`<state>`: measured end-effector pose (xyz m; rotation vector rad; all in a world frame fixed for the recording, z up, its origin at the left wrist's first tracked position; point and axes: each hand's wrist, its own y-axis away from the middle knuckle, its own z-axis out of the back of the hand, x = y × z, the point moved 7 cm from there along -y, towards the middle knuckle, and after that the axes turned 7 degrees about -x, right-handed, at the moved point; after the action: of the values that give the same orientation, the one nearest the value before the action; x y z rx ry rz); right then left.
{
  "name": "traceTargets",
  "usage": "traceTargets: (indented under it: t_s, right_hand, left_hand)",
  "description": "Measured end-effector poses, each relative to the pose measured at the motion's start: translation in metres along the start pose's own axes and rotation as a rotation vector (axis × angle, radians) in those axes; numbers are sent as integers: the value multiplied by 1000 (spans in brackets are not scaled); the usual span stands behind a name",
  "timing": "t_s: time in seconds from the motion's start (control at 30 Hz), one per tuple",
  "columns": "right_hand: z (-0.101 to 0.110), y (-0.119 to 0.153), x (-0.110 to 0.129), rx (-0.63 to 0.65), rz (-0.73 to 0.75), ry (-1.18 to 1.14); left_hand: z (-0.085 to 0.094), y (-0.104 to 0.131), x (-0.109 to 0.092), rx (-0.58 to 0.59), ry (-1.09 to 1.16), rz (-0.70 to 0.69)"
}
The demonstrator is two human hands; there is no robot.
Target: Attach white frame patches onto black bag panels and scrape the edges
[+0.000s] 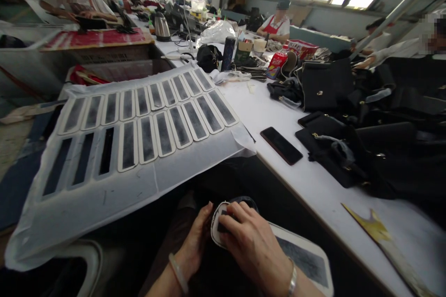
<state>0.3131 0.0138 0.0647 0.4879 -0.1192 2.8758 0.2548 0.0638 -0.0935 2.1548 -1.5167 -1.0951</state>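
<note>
A long panel with rounded corners, a pale border and a dark grey centre [306, 260] lies across my lap, its near end under my right forearm. What looks like its other end, a pale rounded edge [215, 227], is raised between my hands; I cannot tell if it is the same piece. My left hand [195, 236] grips that edge from the left, thumb up, its other fingers hidden. My right hand [249, 236] curls over the top with its fingertips pressed on the dark centre. Dark material beneath is hard to make out.
Rows of similar panels [181, 125] lie on a white-covered board [139, 190] at left. On the white table [251, 106] are a phone [281, 145], black bags [348, 144] and a yellow-stained tool or strip [376, 227]. Other people sit farther back.
</note>
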Motion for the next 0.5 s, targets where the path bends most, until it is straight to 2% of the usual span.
traceTargets:
  t_s: [0.13,0.23,0.5]
  right_hand:
    - [-1,-6,5,61,3,59]
    - [-3,-6,11,86,44,33]
    - [-5,5,-3,-120,-72,-172]
  left_hand:
    - [12,-4,3,-9,31,-29]
    - [15,-3,7,13,33,-32]
    - [4,4,1,115,-64,-5]
